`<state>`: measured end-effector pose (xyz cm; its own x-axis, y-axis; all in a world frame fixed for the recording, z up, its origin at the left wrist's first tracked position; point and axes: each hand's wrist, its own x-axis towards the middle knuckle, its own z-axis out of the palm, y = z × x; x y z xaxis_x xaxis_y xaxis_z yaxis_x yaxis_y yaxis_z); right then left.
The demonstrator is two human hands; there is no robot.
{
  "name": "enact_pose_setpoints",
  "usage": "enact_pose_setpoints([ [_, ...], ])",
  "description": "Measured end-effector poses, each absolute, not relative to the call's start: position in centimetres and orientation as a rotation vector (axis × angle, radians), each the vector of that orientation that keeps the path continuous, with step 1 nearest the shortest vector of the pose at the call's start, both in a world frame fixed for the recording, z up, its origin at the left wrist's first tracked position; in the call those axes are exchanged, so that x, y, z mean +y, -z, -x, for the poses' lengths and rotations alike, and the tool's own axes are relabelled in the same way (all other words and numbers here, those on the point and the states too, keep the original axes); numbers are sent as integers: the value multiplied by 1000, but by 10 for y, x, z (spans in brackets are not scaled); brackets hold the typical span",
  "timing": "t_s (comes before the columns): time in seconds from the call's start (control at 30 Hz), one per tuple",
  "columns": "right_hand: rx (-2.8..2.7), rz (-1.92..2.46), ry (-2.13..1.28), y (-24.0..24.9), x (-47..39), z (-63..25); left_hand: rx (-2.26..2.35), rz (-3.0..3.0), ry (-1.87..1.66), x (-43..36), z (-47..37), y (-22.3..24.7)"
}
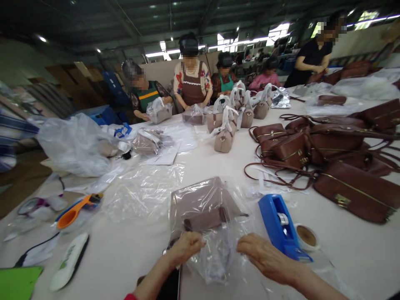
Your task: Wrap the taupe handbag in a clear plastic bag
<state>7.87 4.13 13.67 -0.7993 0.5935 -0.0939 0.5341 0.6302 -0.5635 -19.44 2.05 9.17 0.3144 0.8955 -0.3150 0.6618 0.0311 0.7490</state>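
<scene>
In front of me lies a taupe handbag inside a clear plastic bag. The plastic's crumpled end points toward me, between my hands. My left hand is closed in a pinch on the left side of that end. On the opposite side, my right hand has its fingers bent together at the plastic's edge and looks closed on it. A blue tape dispenser stands just beyond my right hand, with a tape roll beside it. Something dark, partly covered, lies under my left forearm.
Brown leather bags with loose straps are piled at right. Wrapped taupe handbags stand farther back. At left are an orange-handled tool, a white case and loose plastic. Several people work across the table.
</scene>
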Motion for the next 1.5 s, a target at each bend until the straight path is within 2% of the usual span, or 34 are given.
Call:
enact_pose_setpoints([
  [0.1,-2558,1192,-1063,-119,41,-59,1478,-1639,-330,28,182,-76],
  [0.27,-2077,1475,-1581,-83,54,-33,1645,-1632,-301,27,171,-63],
  [0.43,-1910,1556,-1484,-63,66,0,1803,-1643,-244,28,165,-63],
  [0.6,-1769,1390,-1659,-58,71,7,1880,-1627,-214,29,165,-67],
  [0.9,-1884,1238,-1821,-83,70,-40,2063,-1638,-227,26,162,-65],
  [1.1,-2408,1017,-1455,-114,66,-71,2074,-1728,-175,28,156,-71],
  [1.3,-2594,1026,-1491,-152,80,-67,2077,-1682,-97,49,160,-83],
  [1.5,-2538,805,-1529,-155,92,-65,2009,-1641,-114,60,163,-89],
])
